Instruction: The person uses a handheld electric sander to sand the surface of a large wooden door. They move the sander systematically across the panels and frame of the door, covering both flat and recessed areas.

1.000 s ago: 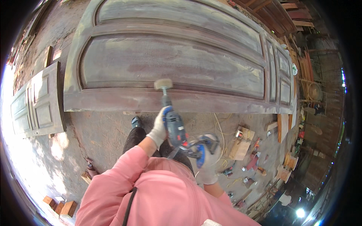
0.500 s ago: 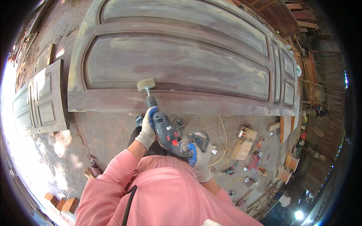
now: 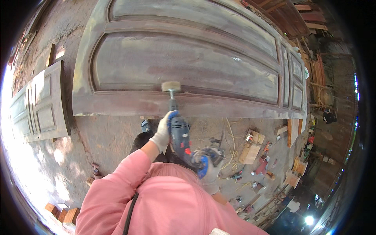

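Note:
A dark power drill (image 3: 180, 135) with a pale sanding wheel (image 3: 171, 86) on its shaft is in both my gloved hands. Around its front end my left hand (image 3: 163, 131) is closed, in a white glove with blue palm. My right hand (image 3: 209, 168) is wrapped round the rear handle, partly blurred. The wheel sits against the moulding along the near edge of a recessed panel on a large brown wooden door (image 3: 176, 103). The door lies flat in front of me, its surface streaked grey and dusty.
A smaller panelled door (image 3: 43, 105) lies at the left. On the floor at the right are a yellow cord (image 3: 231, 137), a wooden board (image 3: 252, 149) and scattered tools. Wood blocks (image 3: 70, 215) sit at the lower left. Farther right, a person (image 3: 329, 116) is partly visible.
Both hands have carried the drill to the right, and its wheel has slid right along the panel moulding. The drill now points more straight ahead. My grip on it is kept.

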{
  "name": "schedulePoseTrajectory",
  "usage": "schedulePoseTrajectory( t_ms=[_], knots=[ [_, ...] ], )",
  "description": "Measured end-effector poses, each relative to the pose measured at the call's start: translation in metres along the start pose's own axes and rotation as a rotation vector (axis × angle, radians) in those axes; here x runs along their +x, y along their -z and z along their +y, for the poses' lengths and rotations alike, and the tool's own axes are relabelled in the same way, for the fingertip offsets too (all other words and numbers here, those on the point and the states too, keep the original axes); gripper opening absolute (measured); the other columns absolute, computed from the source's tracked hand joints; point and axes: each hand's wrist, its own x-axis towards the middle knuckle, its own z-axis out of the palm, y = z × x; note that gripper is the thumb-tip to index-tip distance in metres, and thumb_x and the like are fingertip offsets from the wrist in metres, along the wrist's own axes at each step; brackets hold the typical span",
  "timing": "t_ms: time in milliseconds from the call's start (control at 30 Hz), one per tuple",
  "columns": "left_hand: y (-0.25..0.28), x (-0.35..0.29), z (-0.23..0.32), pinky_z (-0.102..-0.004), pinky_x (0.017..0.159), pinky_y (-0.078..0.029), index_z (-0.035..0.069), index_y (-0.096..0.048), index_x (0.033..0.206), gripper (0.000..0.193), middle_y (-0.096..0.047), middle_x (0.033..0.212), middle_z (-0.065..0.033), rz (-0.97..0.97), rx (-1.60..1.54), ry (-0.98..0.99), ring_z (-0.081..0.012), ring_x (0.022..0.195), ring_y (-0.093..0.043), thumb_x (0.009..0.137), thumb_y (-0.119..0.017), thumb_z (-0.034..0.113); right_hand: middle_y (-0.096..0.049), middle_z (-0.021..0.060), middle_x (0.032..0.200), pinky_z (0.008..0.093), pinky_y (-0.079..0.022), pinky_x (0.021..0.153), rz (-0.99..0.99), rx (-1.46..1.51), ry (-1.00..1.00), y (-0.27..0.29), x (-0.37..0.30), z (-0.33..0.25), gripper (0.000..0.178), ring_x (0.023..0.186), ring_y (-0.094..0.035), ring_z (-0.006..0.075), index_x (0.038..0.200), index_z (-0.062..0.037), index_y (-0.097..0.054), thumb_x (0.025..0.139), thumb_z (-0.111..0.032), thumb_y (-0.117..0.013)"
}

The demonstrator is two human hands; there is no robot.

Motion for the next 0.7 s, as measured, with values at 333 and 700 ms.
schedulePoseTrajectory(
  t_ms=[333, 700],
  knots=[
    [-0.044, 0.063, -0.058, -0.0371, 0.059, -0.053, 0.010, -0.069, 0.090, 0.033, -0.064, 0.072, -0.0030, 0.088, 0.215, 0.000, -0.0192, 0.058, -0.061, 0.086, -0.074, 0.043, -0.062, 0.0095, 0.106, 0.0399, -0.055, 0.085, 0.213, 0.072, 0.159, 0.038, 0.017, -0.019, 0.030, 0.090, -0.063, 0.0209, 0.120, -0.0046, -0.052, 0.091, 0.004, -0.055],
    [0.002, 0.008, -0.007, -0.0448, 0.070, -0.057, 0.011, -0.068, 0.091, 0.037, -0.070, 0.081, -0.0097, 0.078, 0.066, 0.049, -0.0281, 0.071, -0.068, 0.088, -0.063, 0.047, -0.063, 0.0108, 0.098, 0.0346, -0.054, 0.077, -0.015, -0.106, -0.045, -0.004, -0.005, -0.019, 0.028, 0.085, -0.063, 0.0199, 0.116, -0.0017, -0.054, 0.089, 0.007, -0.057]
  ],
)
